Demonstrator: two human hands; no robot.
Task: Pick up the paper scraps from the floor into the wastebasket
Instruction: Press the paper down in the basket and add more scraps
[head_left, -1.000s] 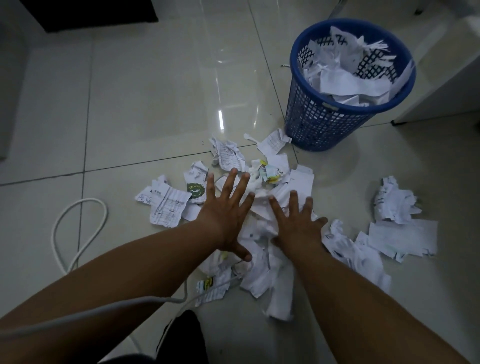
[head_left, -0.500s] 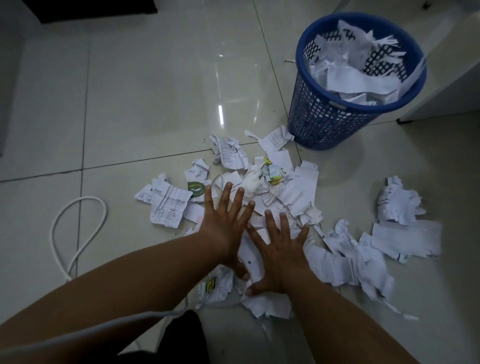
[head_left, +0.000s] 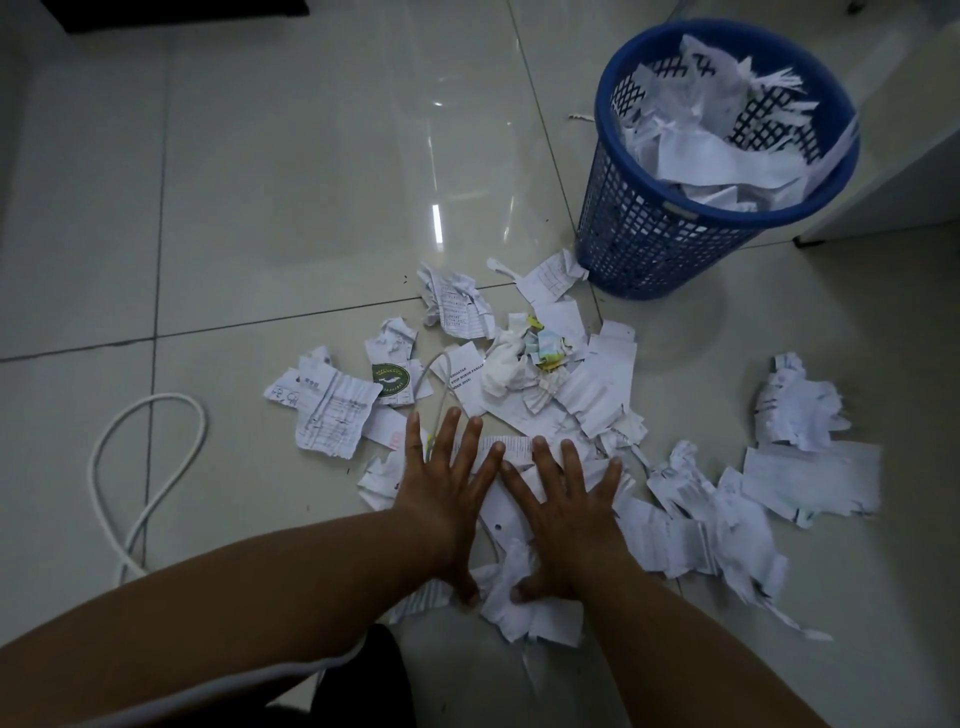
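White paper scraps (head_left: 582, 395) lie scattered over the tiled floor in front of me. My left hand (head_left: 447, 493) and my right hand (head_left: 561, 509) lie flat side by side on the near part of the pile, fingers straight and spread, pressing the paper down. Neither hand grips anything. A blue mesh wastebasket (head_left: 675, 228) stands upright at the far right, holding a heap of torn paper (head_left: 717, 140). More crumpled scraps (head_left: 800, 410) lie apart to the right of the hands.
A white cable (head_left: 150, 467) loops on the floor at the left. A pale cabinet (head_left: 914, 145) stands right behind the basket. A dark piece of furniture (head_left: 182, 10) sits at the top left. Bare tiles stretch beyond the pile.
Both hands have drawn back toward me across the pile, dragging scraps with them. The right hand has spread flat, its thumb now beside the left thumb.
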